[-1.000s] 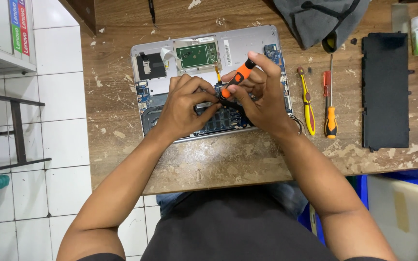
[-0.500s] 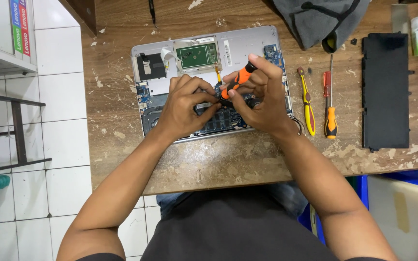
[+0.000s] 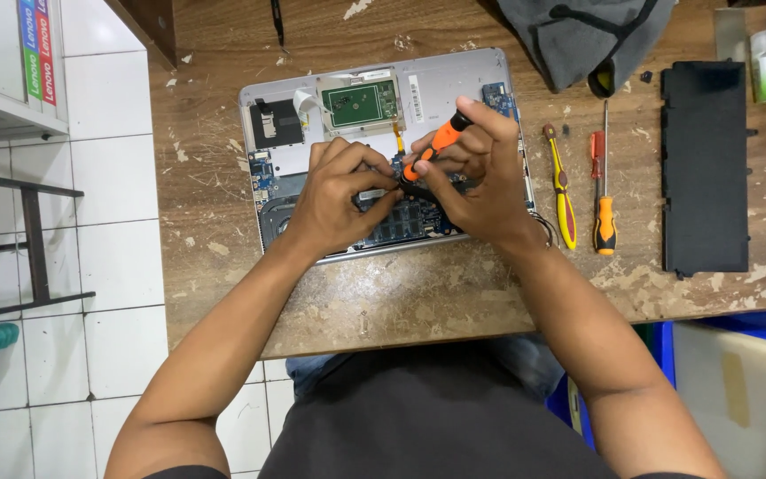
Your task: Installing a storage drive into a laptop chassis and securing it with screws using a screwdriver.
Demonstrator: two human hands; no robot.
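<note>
Your right hand (image 3: pixel 480 182) is closed around one small screwdriver (image 3: pixel 432 146) with an orange and black handle, its tip angled down into the one opened laptop (image 3: pixel 454 75) lying near the back edge of the wooden tabletop (image 3: pixel 418 302), left of centre. Your left hand (image 3: pixel 339 200) rests on the exposed board with fingers curled, fingertips pinched just beside the driver's tip; whether they grip anything cannot be told. To the right of the laptop lie two spare screwdrivers, well apart from your hands: one yellow-handled (image 3: pixel 563 191), one red and orange (image 3: pixel 604 191). Further right, near the right edge, lies one flat black panel (image 3: pixel 705 168). One grey cloth bag (image 3: pixel 587 35) sits at the back edge.
</note>
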